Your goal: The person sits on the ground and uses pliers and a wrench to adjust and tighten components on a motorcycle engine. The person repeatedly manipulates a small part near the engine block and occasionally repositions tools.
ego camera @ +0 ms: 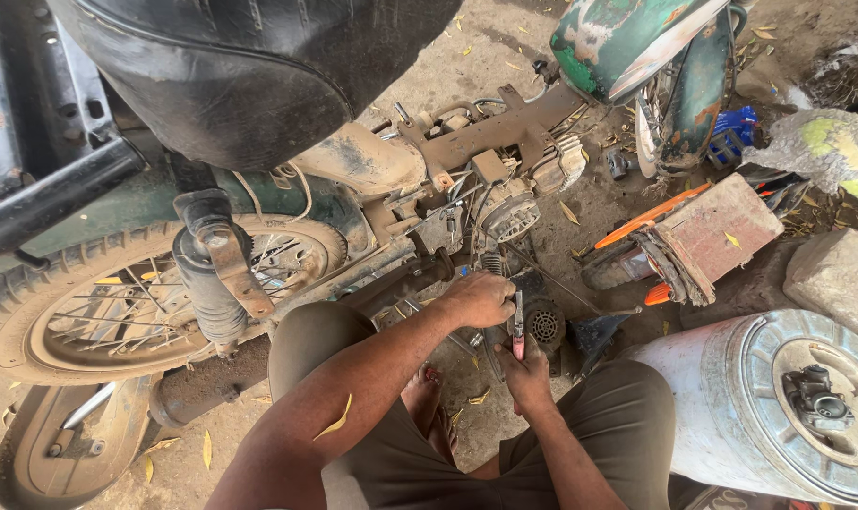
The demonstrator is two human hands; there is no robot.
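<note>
1. Knees (353,331) bent, person squats beside stripped motorbike (467,151).
2. Right hand (528,373) closed on red-handled pliers (518,326), tips up at engine (505,217) underside.
3. Left hand (476,297) curled over part there; hold unclear.
4. Advice: steady part, squeeze squarely.
5. Room tight: rear wheel (117,293) left, white drum (760,406) right.

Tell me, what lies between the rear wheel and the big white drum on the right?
In the head view, between the rear wheel and the white drum are the person's knees, both hands and red-handled pliers.
</note>
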